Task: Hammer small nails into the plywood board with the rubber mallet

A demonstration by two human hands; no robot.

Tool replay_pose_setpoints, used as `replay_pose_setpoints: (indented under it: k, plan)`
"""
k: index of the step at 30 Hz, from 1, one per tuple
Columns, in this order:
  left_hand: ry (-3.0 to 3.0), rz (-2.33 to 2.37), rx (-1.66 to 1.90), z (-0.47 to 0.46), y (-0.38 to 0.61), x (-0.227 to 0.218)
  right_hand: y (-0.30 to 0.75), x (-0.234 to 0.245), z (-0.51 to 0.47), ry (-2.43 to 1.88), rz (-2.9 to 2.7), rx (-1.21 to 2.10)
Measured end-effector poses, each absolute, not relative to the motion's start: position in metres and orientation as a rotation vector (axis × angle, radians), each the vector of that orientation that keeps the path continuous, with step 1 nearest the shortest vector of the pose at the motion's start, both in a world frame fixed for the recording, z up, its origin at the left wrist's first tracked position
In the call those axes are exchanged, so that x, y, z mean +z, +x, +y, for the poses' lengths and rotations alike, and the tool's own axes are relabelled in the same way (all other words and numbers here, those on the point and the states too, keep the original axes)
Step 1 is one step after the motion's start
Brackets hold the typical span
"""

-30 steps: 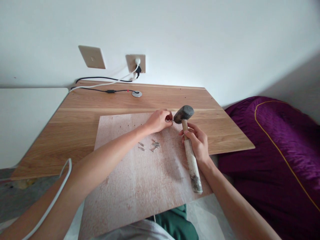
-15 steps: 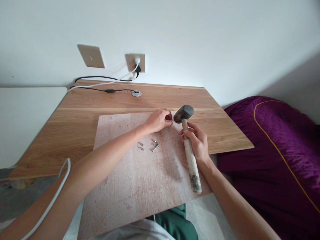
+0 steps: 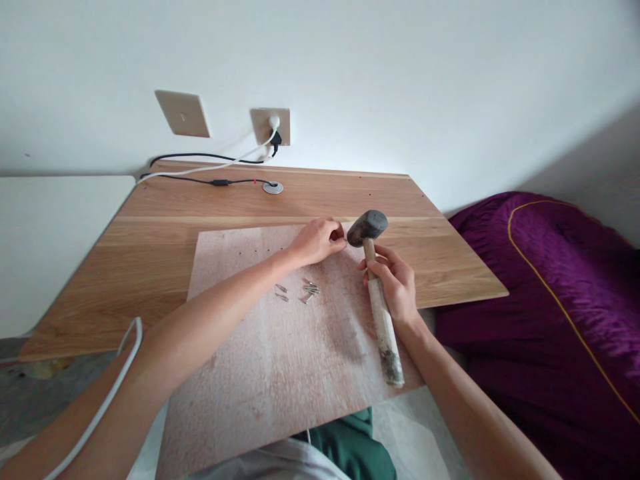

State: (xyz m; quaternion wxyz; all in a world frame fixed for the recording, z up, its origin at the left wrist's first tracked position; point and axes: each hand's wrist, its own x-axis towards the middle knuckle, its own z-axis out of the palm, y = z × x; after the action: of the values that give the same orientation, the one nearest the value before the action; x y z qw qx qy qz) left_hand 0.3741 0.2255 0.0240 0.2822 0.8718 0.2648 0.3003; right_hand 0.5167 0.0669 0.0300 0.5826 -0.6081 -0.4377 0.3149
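My right hand (image 3: pixel 395 285) is wrapped round the pale wooden handle of a hammer (image 3: pixel 376 280). Its dark head (image 3: pixel 367 228) hovers near the far edge of a pinkish board (image 3: pixel 280 360) lying on the wooden desk (image 3: pixel 150 253). My left hand (image 3: pixel 317 240) is pinched shut just left of the hammer head, its fingertips holding a small nail against the board. Several loose nails (image 3: pixel 305 291) lie on the board between my forearms.
Black and white cables (image 3: pixel 210 170) run from a wall socket (image 3: pixel 271 126) across the desk's back edge, by a round metal grommet (image 3: pixel 273 188). A purple cushion (image 3: pixel 550 313) lies to the right. A white cable (image 3: pixel 107 393) hangs by my left arm.
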Motion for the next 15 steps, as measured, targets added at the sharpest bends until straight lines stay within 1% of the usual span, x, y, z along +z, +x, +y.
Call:
replay_pose_setpoints:
  k: [15]
  plan:
    - [2.342, 0.708, 0.801, 0.2255, 0.3743, 0.0241, 0.5166, 0.0304, 0.0674, -1.42, -1.014, 0.736]
